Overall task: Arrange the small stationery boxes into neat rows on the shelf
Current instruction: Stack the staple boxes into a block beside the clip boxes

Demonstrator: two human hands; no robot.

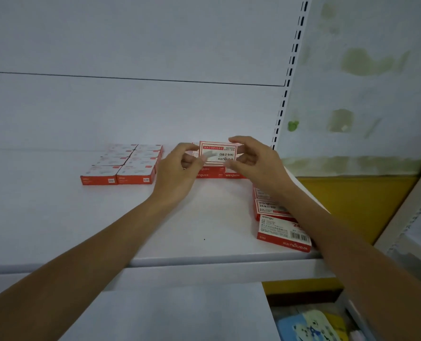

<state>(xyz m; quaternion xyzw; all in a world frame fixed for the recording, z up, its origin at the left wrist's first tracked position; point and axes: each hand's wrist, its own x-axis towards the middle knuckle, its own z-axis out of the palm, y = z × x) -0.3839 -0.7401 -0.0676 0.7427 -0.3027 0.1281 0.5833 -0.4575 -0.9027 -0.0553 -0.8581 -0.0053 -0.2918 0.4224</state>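
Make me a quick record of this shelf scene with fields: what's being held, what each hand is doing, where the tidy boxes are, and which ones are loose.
held: held box, red and white, printed face toward the camera, text upside down
left hand: left hand pinches its left edge
right hand: right hand grips its right edge
beneath: front boxes on the shelf, red sides facing out
arranged: tidy block, two columns, at left
unsorted: loose boxes at right front, partly behind the right forearm
surface: white shelf
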